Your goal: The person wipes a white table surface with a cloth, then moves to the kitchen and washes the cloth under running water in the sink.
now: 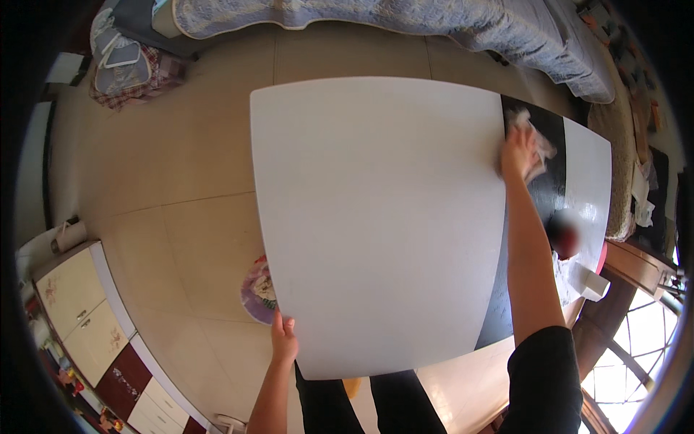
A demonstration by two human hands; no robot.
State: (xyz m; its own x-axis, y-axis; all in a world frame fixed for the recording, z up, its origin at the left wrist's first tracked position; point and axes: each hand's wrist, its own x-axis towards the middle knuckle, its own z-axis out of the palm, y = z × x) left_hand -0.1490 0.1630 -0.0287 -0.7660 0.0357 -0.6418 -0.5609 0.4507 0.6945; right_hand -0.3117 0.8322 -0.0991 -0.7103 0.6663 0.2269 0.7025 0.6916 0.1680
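In front of me stands a table with a white top (379, 217) and a black band (544, 190) across its right part. My right hand (521, 152) is pressed onto a crumpled pale cloth or tissue (542, 149) at the far end of that band; both are slightly blurred. The band and the white strip (588, 179) beyond it look wet and glossy. My left hand (284, 342) grips the table's near left corner edge, thumb on the rim. Its other fingers are partly hidden.
A dark, reddish blurred object (564, 234) and a white cup (595, 286) are at the table's right end. A lilac basin (255, 295) with contents sits on the floor by the left edge. Beyond the table is a couch with a quilted cover (347, 13); cabinets (84, 309) stand left.
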